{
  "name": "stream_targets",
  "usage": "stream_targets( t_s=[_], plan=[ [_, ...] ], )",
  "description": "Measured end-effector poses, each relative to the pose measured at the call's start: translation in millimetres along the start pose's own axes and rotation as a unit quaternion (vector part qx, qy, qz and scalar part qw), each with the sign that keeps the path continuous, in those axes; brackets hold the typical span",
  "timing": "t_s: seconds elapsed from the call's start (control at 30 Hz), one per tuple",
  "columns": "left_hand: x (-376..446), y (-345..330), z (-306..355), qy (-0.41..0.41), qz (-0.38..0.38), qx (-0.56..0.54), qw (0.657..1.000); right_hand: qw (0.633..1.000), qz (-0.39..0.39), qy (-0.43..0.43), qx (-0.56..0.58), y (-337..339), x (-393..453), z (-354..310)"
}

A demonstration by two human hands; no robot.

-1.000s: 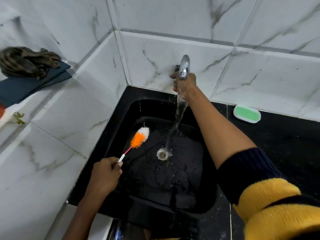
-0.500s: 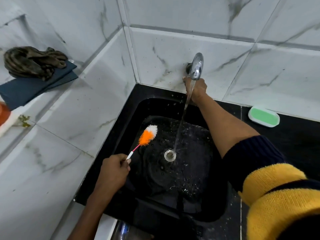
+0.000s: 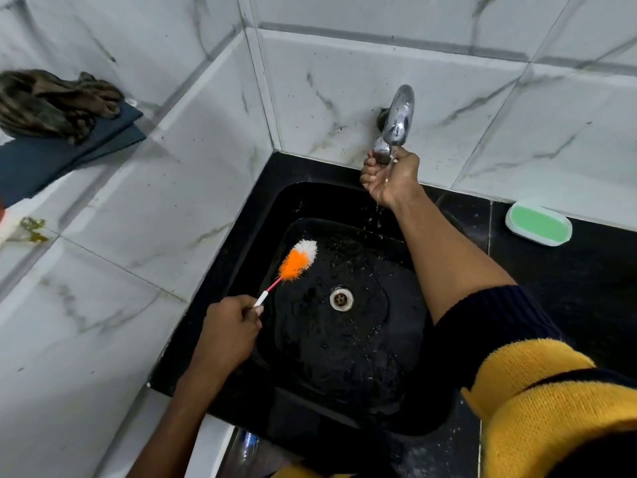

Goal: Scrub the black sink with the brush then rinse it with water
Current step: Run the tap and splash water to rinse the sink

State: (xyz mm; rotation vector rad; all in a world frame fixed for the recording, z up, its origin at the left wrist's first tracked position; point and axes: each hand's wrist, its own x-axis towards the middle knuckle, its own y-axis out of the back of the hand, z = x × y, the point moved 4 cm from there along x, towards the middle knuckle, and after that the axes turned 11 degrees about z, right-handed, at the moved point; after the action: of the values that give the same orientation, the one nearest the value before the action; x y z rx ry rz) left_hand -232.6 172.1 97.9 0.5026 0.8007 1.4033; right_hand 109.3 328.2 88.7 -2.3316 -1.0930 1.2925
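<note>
The black sink [image 3: 344, 357] is wet, with a metal drain [image 3: 341, 298] in its middle. My left hand [image 3: 229, 331] grips the white end of a thin pink handle; its brush [image 3: 299, 259], with orange and white bristles, hangs over the sink's left side. My right hand [image 3: 391, 174] is curled under the chrome tap [image 3: 396, 122] on the back wall, fingers round the spout's tip. Only a thin trickle and drops fall past my wrist.
A white dish with green soap [image 3: 537, 225] sits on the black counter [image 3: 568, 288] at the right. On the tiled ledge at the left lie a folded dark blue cloth [image 3: 51, 160] and a brown crumpled rag [image 3: 55, 105]. Marble tile walls enclose the corner.
The steady stream from the tap to the drain has thinned to a trickle and drops. My right hand stays at the spout. The brush stays over the sink's left side.
</note>
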Motion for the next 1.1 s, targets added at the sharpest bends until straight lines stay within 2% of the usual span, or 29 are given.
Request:
stream_targets(
  t_s=[0.17, 0.33, 0.47, 0.53, 0.6, 0.67, 0.73, 0.8, 0.93, 1.1],
  plan=[
    [-0.4, -3.0, -2.5, -0.003, -0.005, 0.001, 1.000, 0.999, 0.010, -0.039, -0.011, 11.6, -9.5, 19.2],
    [-1.1, -5.3, -6.0, -0.002, -0.009, 0.002, 1.000, 0.993, -0.023, -0.110, -0.029, 42.2, -23.8, 41.7],
    [-2.7, -5.0, -9.8, -0.005, -0.004, 0.012, 1.000, 0.978, -0.049, -0.171, -0.112, 74.1, -38.2, 52.6],
    [-4.7, -5.6, -12.1, -0.001, -0.007, 0.005, 1.000, 0.965, -0.037, -0.170, -0.194, 90.5, -45.3, 58.4],
    [-6.3, -6.7, -14.4, 0.002, -0.009, 0.000, 1.000, 0.924, -0.014, -0.120, -0.363, 107.9, -49.4, 64.2],
    [-7.5, -7.4, -16.5, 0.003, -0.011, 0.000, 1.000, 0.852, -0.009, -0.073, -0.519, 119.3, -53.6, 70.8],
    [-8.8, -8.3, -17.9, 0.004, -0.015, -0.003, 1.000, 0.807, -0.007, -0.053, -0.589, 123.7, -57.3, 75.4],
    [-10.3, -9.4, -17.8, 0.005, -0.020, -0.006, 1.000, 0.792, -0.006, -0.026, -0.610, 119.0, -62.4, 71.8],
    [-12.7, -10.4, -18.0, 0.002, -0.023, -0.004, 1.000, 0.822, -0.025, 0.015, -0.568, 98.4, -76.4, 51.7],
    [-15.1, -8.6, -23.0, 0.005, -0.026, -0.004, 1.000, 0.900, -0.053, -0.003, -0.432, 93.4, -85.0, 41.9]
  ],
)
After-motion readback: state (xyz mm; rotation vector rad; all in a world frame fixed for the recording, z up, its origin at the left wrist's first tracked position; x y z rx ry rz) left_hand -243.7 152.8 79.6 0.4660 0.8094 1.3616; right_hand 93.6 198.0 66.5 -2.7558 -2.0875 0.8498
